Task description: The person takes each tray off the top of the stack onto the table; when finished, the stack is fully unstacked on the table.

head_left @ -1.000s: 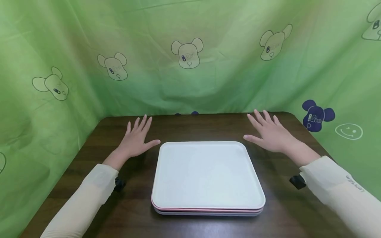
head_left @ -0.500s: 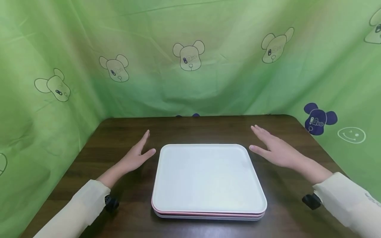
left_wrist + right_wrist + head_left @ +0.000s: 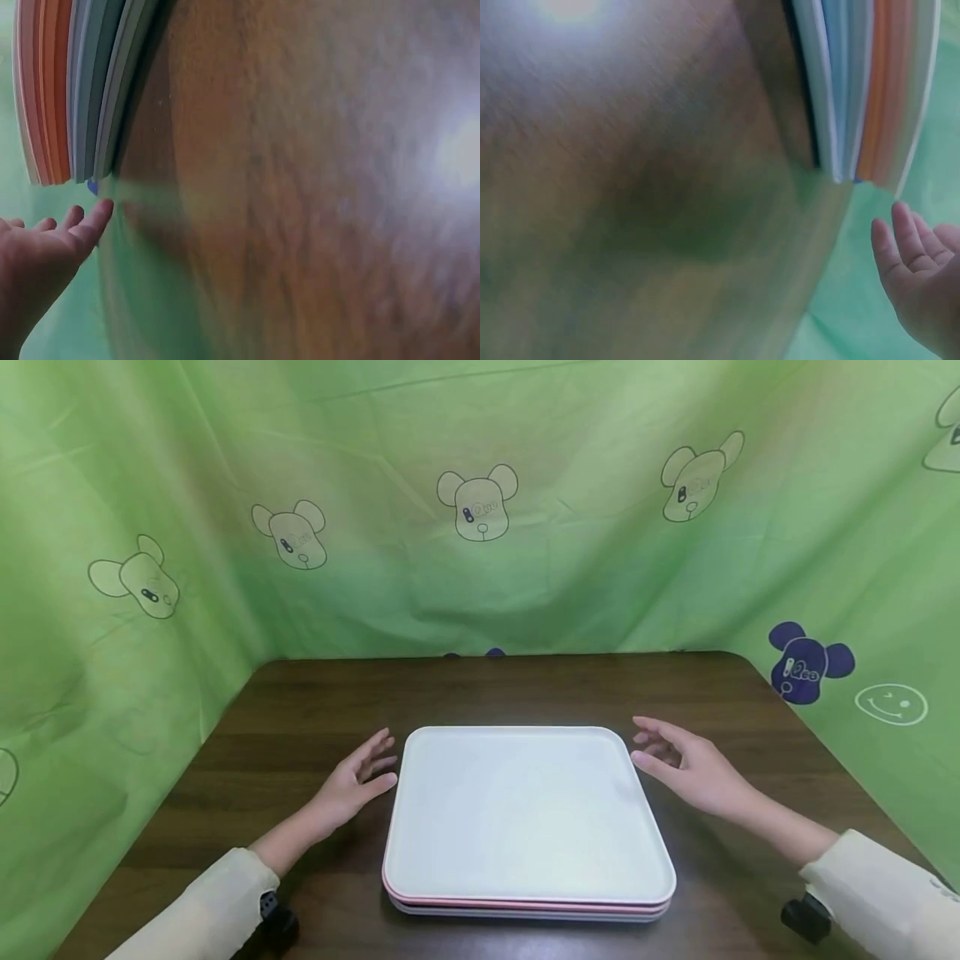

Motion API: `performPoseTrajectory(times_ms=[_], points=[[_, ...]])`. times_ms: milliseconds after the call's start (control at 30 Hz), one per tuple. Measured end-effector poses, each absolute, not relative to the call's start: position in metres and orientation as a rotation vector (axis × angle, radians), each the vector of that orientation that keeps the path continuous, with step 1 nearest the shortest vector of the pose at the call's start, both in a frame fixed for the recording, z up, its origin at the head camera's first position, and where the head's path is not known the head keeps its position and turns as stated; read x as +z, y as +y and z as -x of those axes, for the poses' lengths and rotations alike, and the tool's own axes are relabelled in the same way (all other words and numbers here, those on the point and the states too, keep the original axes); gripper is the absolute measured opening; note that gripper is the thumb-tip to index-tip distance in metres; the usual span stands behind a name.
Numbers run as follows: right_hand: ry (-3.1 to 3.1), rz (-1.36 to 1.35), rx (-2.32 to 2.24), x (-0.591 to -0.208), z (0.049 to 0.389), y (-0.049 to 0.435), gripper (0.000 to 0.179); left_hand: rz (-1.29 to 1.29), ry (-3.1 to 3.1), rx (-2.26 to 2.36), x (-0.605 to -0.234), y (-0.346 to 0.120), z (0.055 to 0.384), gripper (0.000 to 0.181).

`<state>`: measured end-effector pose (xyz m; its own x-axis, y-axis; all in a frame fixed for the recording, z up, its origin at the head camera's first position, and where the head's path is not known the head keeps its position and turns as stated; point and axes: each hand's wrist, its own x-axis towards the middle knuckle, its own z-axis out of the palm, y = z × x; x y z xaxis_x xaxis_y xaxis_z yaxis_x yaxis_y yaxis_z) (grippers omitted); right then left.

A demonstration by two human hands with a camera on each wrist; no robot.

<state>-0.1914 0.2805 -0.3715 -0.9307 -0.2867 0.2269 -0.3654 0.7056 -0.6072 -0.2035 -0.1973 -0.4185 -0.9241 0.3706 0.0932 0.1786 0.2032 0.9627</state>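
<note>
A stack of rounded rectangular trays (image 3: 528,818) lies in the middle of the head view, the topmost one white with a pink rim showing under it. My left hand (image 3: 352,785) is at the stack's left side, thumb and fingers loosely bent toward the edge. Across from it, at the right side near the far corner, my right hand (image 3: 693,768) is held the same way. Neither hand holds anything. Seen from the left wrist, the stacked edges (image 3: 75,90) run in white, pink, orange and blue-grey layers; the right wrist view has similar layers (image 3: 855,90) just beyond the fingertips.
The trays rest on a dark brown wooden table (image 3: 517,689). Behind and at both sides hangs a green cloth (image 3: 480,593) printed with bear heads. A black wrist camera (image 3: 806,918) shows below the right cuff, another black camera (image 3: 279,927) below the left.
Both hands have come back toward me and lower along the tray stack's sides. Their fingers, spread wide a second ago, are now together and gently bent. The stack stays put.
</note>
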Motion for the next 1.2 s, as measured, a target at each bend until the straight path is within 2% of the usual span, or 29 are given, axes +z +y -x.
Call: performPoseTrajectory(times_ms=[300,767,1200], points=[[-2.809,-0.368,1.239,-0.383,0.188,0.283,0.053,-0.312,1.899,2.008,-0.423,-0.196,0.203,0.070],[-2.816,-0.276,1.504,-0.394,0.186,0.283,0.058,-0.296,1.706,1.991,-0.425,-0.197,0.203,0.068],[-2.887,-0.266,1.540,-0.398,0.187,0.280,0.059,-0.265,1.703,1.992,-0.428,-0.197,0.205,0.077]])
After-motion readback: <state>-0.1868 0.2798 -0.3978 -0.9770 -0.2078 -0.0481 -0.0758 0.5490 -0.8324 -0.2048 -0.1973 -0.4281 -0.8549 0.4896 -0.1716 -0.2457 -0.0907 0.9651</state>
